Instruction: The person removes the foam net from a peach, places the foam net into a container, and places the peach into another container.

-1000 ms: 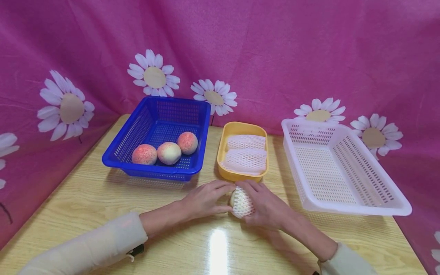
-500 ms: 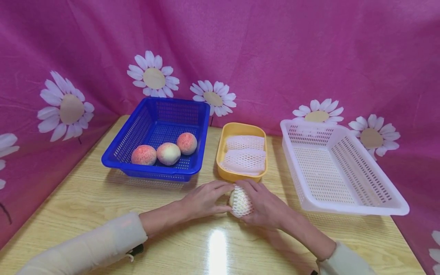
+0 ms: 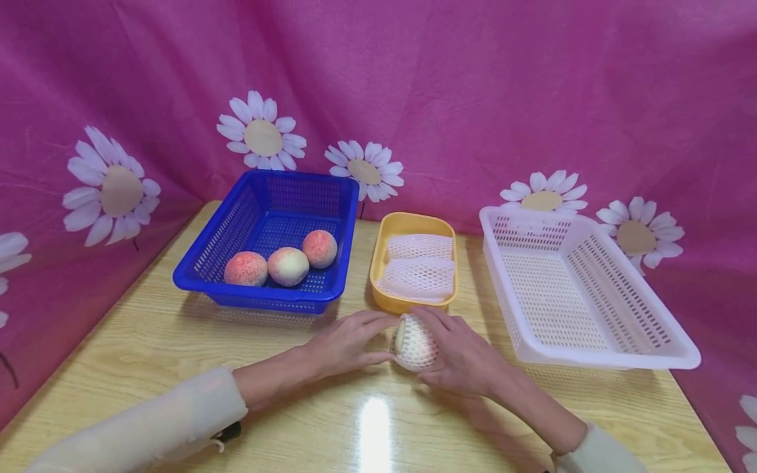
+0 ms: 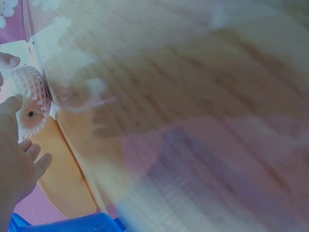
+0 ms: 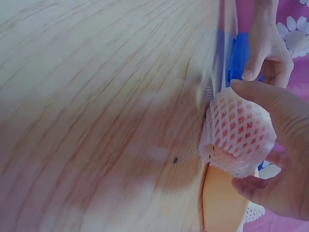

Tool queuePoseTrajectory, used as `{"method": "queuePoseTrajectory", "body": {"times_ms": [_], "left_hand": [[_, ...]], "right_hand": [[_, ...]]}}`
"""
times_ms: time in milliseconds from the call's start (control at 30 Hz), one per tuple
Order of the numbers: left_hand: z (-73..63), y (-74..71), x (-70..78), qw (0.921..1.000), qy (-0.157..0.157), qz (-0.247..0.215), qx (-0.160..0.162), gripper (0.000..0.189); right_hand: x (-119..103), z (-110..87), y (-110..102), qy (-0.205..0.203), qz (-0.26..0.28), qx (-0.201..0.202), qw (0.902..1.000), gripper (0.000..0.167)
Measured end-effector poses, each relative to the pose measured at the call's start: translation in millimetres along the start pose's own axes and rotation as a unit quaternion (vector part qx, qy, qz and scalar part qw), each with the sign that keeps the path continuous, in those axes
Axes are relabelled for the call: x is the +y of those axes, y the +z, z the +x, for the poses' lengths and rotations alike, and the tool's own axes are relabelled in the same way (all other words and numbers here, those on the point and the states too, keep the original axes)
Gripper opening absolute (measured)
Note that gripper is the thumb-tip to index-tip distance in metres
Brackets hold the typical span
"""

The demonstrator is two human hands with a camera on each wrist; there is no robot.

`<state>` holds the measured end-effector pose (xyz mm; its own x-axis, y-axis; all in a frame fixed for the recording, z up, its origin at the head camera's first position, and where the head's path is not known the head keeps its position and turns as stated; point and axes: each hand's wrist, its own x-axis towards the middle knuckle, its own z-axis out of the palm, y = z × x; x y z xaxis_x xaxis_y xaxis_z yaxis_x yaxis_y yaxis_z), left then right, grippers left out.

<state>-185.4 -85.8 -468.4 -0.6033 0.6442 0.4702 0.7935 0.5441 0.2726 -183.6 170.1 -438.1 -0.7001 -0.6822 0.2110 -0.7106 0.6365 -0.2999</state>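
A peach [image 3: 416, 343] in a white foam net sleeve [image 5: 239, 133] is held between both hands, low over the table just in front of the yellow bin. My right hand [image 3: 464, 355] grips its right side, thumb and fingers spread round the netting. At the left end my left hand [image 3: 349, 345] has its thumb and forefinger curved to the peach's edge, the other fingers tucked behind. A bare pale strip of fruit shows at that end. The left wrist view shows the peach's end [image 4: 31, 114] with a small dark spot, ringed by mesh.
Three bare peaches [image 3: 288, 266] lie in a blue basket [image 3: 260, 295] at left. The yellow bin [image 3: 381, 295] holds flat net sleeves [image 3: 420, 276]. A white basket [image 3: 591, 358] stands at right. Flowered pink cloth [image 3: 449, 98] hangs behind the wooden table [image 3: 296, 420].
The left hand has eased slightly left, and the peach has turned so that more of its bare left end shows. The right hand keeps its grip; the head view has shifted slightly.
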Motion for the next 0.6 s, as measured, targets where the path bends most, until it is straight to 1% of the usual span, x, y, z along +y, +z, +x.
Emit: {"method": "queuePoseTrajectory", "body": {"times_ms": [133, 233, 400, 600], "left_hand": [[-3.1, -5.2, -0.8, 0.9998, -0.012, -0.009, -0.011, 0.056], [-6.7, -8.8, -2.0, 0.9996, -0.022, -0.003, -0.017, 0.057], [-13.7, -13.2, -4.7, 0.9992, -0.036, 0.014, -0.009, 0.058], [-22.2, -18.4, -8.8, 0.9990, -0.044, 0.002, -0.003, 0.058]], "right_hand": [[2.7, -5.6, -2.8, 0.020, -0.008, -0.002, 0.9998, 0.107], [5.7, -10.7, -4.7, 0.026, -0.010, 0.001, 0.9996, 0.107], [11.1, -20.7, -8.0, 0.030, -0.012, 0.007, 0.9994, 0.107], [18.0, -31.2, -11.0, 0.036, -0.019, 0.011, 0.9991, 0.105]]}}
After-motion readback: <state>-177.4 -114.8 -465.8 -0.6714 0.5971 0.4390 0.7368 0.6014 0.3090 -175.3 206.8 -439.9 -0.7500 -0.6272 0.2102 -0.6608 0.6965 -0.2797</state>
